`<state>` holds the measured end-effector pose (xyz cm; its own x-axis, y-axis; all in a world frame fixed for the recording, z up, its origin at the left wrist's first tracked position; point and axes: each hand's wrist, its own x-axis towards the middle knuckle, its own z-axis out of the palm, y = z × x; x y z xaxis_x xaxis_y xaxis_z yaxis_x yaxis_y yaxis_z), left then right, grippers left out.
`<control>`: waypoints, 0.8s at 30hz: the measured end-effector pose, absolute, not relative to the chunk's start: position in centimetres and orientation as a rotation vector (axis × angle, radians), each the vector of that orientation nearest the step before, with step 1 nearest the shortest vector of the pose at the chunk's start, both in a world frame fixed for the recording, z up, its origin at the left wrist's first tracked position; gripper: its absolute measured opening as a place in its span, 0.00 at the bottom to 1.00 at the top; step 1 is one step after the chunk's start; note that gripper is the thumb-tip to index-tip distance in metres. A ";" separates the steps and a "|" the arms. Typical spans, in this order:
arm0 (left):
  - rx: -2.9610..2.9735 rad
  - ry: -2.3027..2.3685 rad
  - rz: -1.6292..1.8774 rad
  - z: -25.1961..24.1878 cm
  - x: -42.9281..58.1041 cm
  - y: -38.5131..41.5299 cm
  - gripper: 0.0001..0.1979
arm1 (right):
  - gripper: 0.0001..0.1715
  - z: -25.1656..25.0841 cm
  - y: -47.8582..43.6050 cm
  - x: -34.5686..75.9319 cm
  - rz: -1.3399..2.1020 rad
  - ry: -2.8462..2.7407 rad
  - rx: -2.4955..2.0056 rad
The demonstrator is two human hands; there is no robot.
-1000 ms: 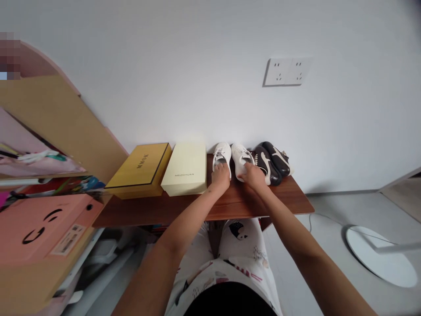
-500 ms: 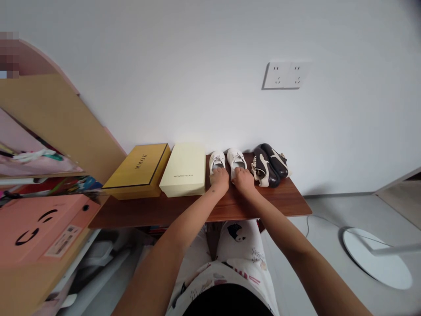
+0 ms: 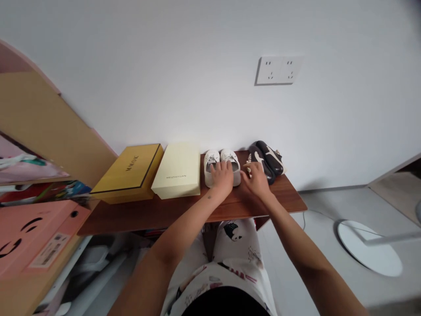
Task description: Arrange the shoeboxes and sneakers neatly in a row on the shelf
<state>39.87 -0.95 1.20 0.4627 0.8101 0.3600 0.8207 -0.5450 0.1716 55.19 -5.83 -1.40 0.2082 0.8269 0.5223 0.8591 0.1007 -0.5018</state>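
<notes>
Two white lace-up shoes stand side by side on a brown wooden board, toes toward the wall: the left white shoe (image 3: 211,159) and the right white shoe (image 3: 230,159). My left hand (image 3: 222,177) is over their heel ends with its fingers spread, covering part of both openings. To the right of the pair, my right hand (image 3: 257,179) is open with fingers apart, between the white shoes and the dark pair. The dark brown shoes (image 3: 267,160) with cream trim lean together, the nearer one partly hidden behind my right hand.
Left of the shoes lie a cream box (image 3: 177,166) and a yellow box (image 3: 130,169) on the wooden board (image 3: 131,217). A pink box (image 3: 36,237) sits on a shelf at far left. A round white stand base (image 3: 368,248) is on the floor at right.
The right white shoe has moved left, close against its mate. Both hands have let go of the shoes; the right hand has shifted right. The camera view has turned slightly.
</notes>
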 end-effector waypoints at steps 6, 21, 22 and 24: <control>-3.170 -1.416 -0.886 0.5 45.7 -3.5 0.35 | 0.26 -2.4 -8.2 66.1 -0.130 -1.196 -1.924; -3.298 -1.847 -0.489 -1.9 52.9 -2.2 0.21 | 0.27 -3.5 -5.5 72.8 0.397 -1.219 -1.952; -3.297 -1.761 -0.425 -1.4 53.0 -1.9 0.21 | 0.27 -3.2 -5.4 73.0 0.323 -1.271 -1.999; -3.288 -1.598 -0.298 -0.3 53.1 -1.5 0.21 | 0.26 -2.6 -5.4 73.1 0.180 -1.391 -2.084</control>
<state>53.11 -1.46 -0.32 0.6338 0.7691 -0.0829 0.6875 -0.5110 0.5160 73.14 -5.38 -2.57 0.4361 0.8729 0.2187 0.7888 -0.2538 -0.5598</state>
